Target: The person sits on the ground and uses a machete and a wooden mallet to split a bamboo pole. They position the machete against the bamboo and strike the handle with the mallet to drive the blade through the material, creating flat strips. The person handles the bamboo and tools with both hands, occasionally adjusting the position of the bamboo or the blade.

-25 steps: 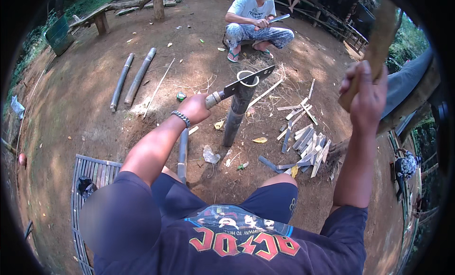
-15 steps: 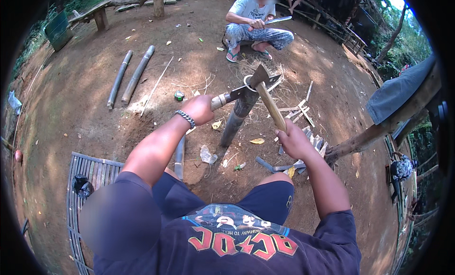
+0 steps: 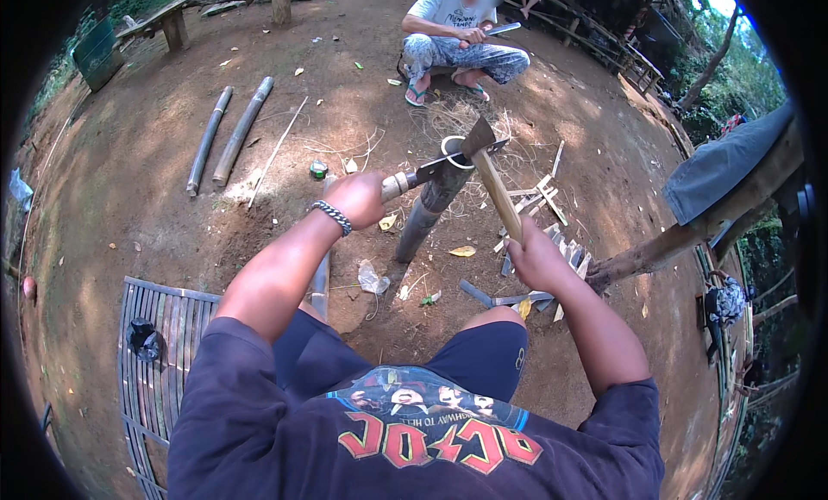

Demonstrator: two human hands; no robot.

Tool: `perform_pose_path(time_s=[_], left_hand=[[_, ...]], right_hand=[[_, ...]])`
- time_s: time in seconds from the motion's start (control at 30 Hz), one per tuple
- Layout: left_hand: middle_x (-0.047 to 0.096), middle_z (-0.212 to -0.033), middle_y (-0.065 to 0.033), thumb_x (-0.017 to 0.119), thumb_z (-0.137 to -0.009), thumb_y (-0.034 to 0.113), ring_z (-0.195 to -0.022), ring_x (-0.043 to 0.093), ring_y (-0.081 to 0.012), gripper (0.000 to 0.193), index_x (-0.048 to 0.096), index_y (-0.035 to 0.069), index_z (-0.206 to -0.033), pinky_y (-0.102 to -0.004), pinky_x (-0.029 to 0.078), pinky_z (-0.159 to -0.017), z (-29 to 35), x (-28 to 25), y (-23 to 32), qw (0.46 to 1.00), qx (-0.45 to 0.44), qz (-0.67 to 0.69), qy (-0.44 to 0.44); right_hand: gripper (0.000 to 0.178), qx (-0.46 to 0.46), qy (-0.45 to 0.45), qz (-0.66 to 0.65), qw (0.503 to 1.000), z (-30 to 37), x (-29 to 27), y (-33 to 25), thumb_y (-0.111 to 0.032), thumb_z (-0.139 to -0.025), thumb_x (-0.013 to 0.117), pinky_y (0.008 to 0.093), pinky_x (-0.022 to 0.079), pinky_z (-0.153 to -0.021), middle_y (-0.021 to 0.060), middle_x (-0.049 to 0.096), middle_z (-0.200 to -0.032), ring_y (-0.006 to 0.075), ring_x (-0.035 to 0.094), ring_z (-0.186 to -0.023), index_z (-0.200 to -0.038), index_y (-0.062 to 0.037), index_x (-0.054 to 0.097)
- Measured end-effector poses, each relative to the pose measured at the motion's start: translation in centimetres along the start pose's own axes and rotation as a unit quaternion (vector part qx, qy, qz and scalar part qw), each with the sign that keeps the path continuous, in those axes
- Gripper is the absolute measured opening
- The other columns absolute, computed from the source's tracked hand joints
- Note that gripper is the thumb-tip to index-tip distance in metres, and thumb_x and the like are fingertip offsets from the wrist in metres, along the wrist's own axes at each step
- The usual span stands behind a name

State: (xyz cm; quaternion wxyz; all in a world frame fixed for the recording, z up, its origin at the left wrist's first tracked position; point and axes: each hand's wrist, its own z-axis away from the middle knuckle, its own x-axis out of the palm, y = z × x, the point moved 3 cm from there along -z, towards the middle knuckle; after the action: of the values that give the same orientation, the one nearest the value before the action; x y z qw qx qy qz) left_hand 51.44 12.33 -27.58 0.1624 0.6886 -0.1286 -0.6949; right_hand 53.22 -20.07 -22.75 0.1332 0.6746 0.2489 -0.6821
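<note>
My left hand (image 3: pixel 355 200), with a chain bracelet at the wrist, is closed round the pale handle of a machete (image 3: pixel 428 171). Its dark blade lies across the open top of an upright bamboo pole (image 3: pixel 421 224). In my right hand (image 3: pixel 536 257) is the wooden handle of a hatchet (image 3: pixel 498 194). The metal hatchet head is over the blade at the pole's rim and hides part of it; whether the two touch I cannot tell. The pole stands tilted on the dirt in front of my knees.
Two bamboo lengths (image 3: pixel 243 131) lie at the far left, near a green tape measure (image 3: pixel 319 169). Split bamboo pieces (image 3: pixel 565 263) are piled by my right knee. Opposite me squats a person (image 3: pixel 466 47) holding a long blade. A slatted bamboo mat (image 3: pixel 164 396) lies at left, a log post at right.
The machete blade shows narrower across the pole's top, and more of the pale rim is visible. Both hands keep their holds. The whole view has shifted slightly.
</note>
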Motion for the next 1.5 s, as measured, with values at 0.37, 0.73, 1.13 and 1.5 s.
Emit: perform_pose_path(time_s=[0.37,0.73,1.13,1.5], left_hand=[[0.072,-0.101,-0.0215,0.067,-0.078,0.014,-0.099,0.069,-0.0389,0.031,0.066,0.005,-0.108,-0.0499,0.054,-0.09,1.7,-0.3,-1.1,1.0,-0.018,0.003,-0.014],[0.071,-0.102,-0.0223,0.069,-0.078,0.016,-0.1,0.069,-0.0386,0.033,0.067,0.006,-0.109,-0.0497,0.054,-0.09,1.8,-0.4,-1.4,1.0,-0.002,-0.006,-0.005],[0.072,-0.098,-0.022,0.067,-0.076,0.013,-0.097,0.07,-0.0398,0.033,0.067,0.006,-0.108,-0.0497,0.055,-0.088,1.5,-0.7,0.2,1.0,0.011,-0.021,-0.003],[0.072,-0.099,-0.0223,0.065,-0.078,0.014,-0.099,0.069,-0.0391,0.028,0.069,0.004,-0.103,-0.0503,0.054,-0.09,2.8,-1.0,-0.9,0.999,-0.023,-0.025,0.0]], right_hand=[[0.033,-0.177,0.463,-0.487,0.719,0.1,-14.8,-4.9,-0.02,-0.111,0.044,0.029,0.052,-0.061,0.0064,0.057,-0.081,0.0126,0.058,-0.064,-0.134,0.0,0.032],[0.023,0.038,0.09,-0.401,0.911,0.4,-10.4,-2.0,-0.021,-0.107,0.053,0.0258,0.048,-0.049,0.0006,0.059,-0.078,0.0086,0.057,-0.057,-0.122,-0.0036,0.049],[0.042,0.136,-0.03,-0.158,0.978,-0.9,3.5,4.9,-0.028,-0.104,0.054,0.0464,0.055,-0.073,0.0155,0.066,-0.087,0.026,0.069,-0.071,-0.132,0.0018,0.047],[0.034,-0.17,0.542,-0.447,0.691,1.0,-15.6,0.4,-0.022,-0.108,0.052,0.0296,0.053,-0.058,0.0062,0.059,-0.08,0.0145,0.059,-0.064,-0.131,-0.0042,0.037]])
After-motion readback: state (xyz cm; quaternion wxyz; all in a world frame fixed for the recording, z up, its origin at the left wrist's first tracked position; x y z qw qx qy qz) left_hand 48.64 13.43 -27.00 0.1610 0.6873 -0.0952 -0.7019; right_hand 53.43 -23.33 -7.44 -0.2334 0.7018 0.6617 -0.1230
